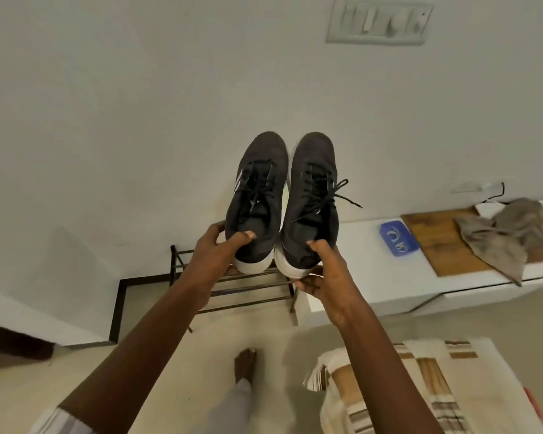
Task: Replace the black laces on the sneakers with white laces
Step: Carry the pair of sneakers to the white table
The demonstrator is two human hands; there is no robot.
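While the pair is being held up: the left sneaker and right sneaker are hanging mid-frame just beside each other, toes pointing to 12 o'clock and heels to 6 o'clock, above the rack.
Left hand: is gripping the left sneaker's heel, with the thumb hooking inside the collar and the fingers wrapping the outside.
Right hand: is gripping the right sneaker's heel, with one digit pressing on the collar and the fingers curling under the sole.
Black laces: are sitting threaded in both sneakers. On the right one, loose ends are trailing toward 3 o'clock.
White laces: are not showing anywhere in view.
Handling, judged: the sneakers are looking light, with soft uppers that yield and firm soles. The heel is serving well for carrying. For unlacing, steadying the mid-body and pulling the limp lace ends is looking best.
Risk, judged: the dangling ends are liable to snag.
Count: two sneakers, two black laces, no white laces, two hands, one rack.
Surroundings: a bench is standing at 4 o'clock of the pair, bearing one blue pad. One cloth is lying at 3 o'clock.
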